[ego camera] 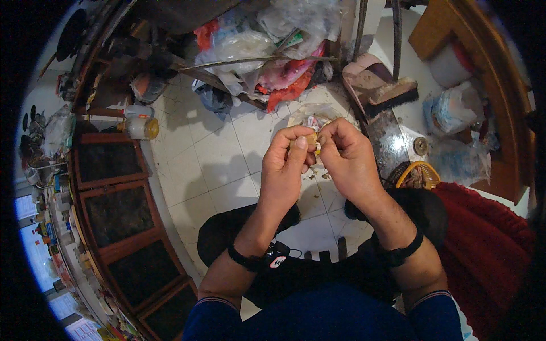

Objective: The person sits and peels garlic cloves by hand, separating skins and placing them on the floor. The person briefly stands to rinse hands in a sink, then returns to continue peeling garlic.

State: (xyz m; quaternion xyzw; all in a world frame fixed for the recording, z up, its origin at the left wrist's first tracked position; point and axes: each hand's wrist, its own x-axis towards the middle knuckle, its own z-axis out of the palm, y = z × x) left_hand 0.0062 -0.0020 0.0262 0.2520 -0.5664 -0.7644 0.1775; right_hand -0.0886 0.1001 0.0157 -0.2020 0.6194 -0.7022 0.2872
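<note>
Both my hands meet in the middle of the view, above a clear plastic waste bag (300,111) on the tiled floor. My left hand (283,157) grips a small tan piece (312,140), perhaps a peeled root or bulb, between its thumb and fingers. Thumb and fingertips of my right hand (349,157) pinch at the right edge of that piece, and my fingers cover most of it. A bit of yellow shows just below the fingertips. Crumpled wrappers (313,122) lie in the bag behind my hands, and brown scraps dot the tiles beneath.
Ahead is a heap of plastic bags (251,51) behind a wooden bar. A pink dustpan (362,74) and a broom (394,96) stand to its right. Beside my right knee sits a yellow basket (420,166) with small brown things in it. Brown cabinets (117,209) line the left.
</note>
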